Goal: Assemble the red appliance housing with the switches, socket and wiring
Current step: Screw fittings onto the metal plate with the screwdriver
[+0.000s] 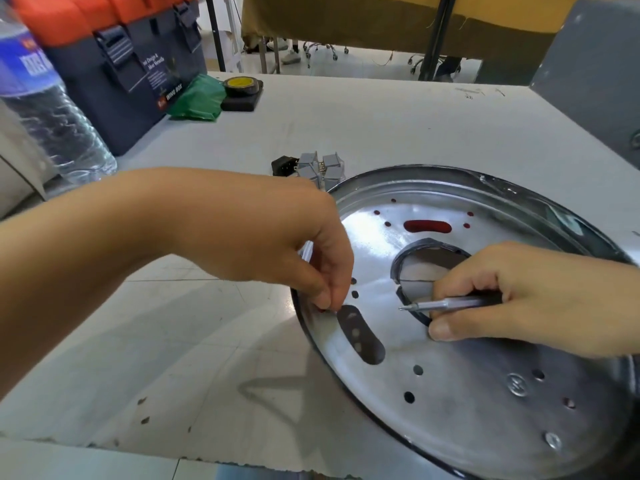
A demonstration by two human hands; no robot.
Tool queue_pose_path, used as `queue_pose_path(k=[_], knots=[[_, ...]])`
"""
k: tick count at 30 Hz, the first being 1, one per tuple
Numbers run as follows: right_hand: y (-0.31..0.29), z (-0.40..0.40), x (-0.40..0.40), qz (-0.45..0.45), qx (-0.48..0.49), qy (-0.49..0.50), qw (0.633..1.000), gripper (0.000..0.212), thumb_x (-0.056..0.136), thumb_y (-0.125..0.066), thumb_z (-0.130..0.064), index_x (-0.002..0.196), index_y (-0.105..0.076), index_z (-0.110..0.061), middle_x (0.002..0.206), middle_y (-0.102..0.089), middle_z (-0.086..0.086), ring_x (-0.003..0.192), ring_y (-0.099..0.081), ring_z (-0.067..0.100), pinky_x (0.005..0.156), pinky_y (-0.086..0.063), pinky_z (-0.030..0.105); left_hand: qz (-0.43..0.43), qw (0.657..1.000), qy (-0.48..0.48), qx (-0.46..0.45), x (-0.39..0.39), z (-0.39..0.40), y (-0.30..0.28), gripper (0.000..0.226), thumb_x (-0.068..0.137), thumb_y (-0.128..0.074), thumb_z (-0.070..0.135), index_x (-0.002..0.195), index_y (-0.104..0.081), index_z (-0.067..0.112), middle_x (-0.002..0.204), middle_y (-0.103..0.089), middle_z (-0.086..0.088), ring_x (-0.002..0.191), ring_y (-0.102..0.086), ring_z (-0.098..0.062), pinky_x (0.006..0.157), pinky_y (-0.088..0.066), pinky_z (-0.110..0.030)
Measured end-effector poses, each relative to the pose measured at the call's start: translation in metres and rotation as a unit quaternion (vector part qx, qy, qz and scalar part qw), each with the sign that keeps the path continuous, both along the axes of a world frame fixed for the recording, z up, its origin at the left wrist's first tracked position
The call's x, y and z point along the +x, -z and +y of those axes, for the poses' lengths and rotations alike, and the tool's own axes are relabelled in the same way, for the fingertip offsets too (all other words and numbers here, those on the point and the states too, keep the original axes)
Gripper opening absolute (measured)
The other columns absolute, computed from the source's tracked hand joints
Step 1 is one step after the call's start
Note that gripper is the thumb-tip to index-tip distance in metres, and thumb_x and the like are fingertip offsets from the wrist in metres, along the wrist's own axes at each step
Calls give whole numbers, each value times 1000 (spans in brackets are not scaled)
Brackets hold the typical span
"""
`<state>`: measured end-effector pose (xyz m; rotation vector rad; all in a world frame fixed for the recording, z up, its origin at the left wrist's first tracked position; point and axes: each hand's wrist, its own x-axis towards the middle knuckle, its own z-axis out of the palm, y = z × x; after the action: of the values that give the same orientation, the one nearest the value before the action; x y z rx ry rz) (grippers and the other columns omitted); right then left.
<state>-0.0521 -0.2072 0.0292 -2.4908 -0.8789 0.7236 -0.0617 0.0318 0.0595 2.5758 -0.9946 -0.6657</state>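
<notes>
A round shiny metal base plate (467,375) of the appliance housing lies on the table at the right, with red showing through its slots. My left hand (304,251) rests on the plate's left rim, fingertips pinched at the edge beside a long dark slot (362,336); what they pinch is too small to tell. My right hand (526,296) grips a thin metal screwdriver (446,304), tip pointing left over the plate near the large central hole. Grey switches (322,168) and a black socket part (282,165) lie just beyond the plate.
A dark toolbox with an orange lid (131,64) stands at the back left, with a clear water bottle (45,109) in front of it. A green bag (199,98) and a roll of tape (242,86) on a black block lie behind. A grey panel (595,74) stands at the far right.
</notes>
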Motion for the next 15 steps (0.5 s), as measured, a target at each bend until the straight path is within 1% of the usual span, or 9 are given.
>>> queue_pose_path(k=[2,3,6,8,11,15], knots=[[0,0,0,4,1,1,1000,53,70,-56,-68,68,-59,-15,60,-47,12,54,-45,23,55,-41,38,6,1000,2,22,2,-2,-3,7,78,-67,32,82,-72,35,84,-69,17,83,-64,-10,77,-50,-34],[-1,0,0,6,1,1,1000,54,73,-57,-68,68,-59,-15,60,-47,12,54,-44,22,55,-41,38,6,999,1,34,2,-4,-4,7,77,-67,33,82,-72,35,83,-69,18,82,-64,-8,77,-50,-33],[0,1,1,12,1,3,1000,44,76,-61,-58,67,-59,-16,60,-45,13,53,-43,23,55,-42,40,3,997,-1,72,4,-7,-6,7,76,-67,33,82,-72,35,82,-68,20,80,-63,-5,75,-49,-30],[0,1,0,11,1,3,1000,42,75,-61,-57,64,-58,-17,60,-45,13,52,-42,24,56,-42,40,2,996,-2,89,6,-8,-7,6,77,-68,32,81,-71,35,81,-68,21,78,-63,-4,73,-49,-27],[0,1,0,11,0,4,1000,41,76,-62,-56,64,-58,-17,60,-46,13,53,-44,24,57,-43,42,2,995,3,97,8,-10,-7,7,77,-67,32,81,-71,36,81,-68,20,79,-61,2,69,-46,-16],[-1,0,1,13,1,4,1000,40,80,-64,-54,62,-57,-18,60,-45,13,54,-43,22,57,-43,42,12,995,0,97,9,-10,-6,7,77,-67,32,80,-71,36,81,-68,18,81,-61,1,70,-45,-15]])
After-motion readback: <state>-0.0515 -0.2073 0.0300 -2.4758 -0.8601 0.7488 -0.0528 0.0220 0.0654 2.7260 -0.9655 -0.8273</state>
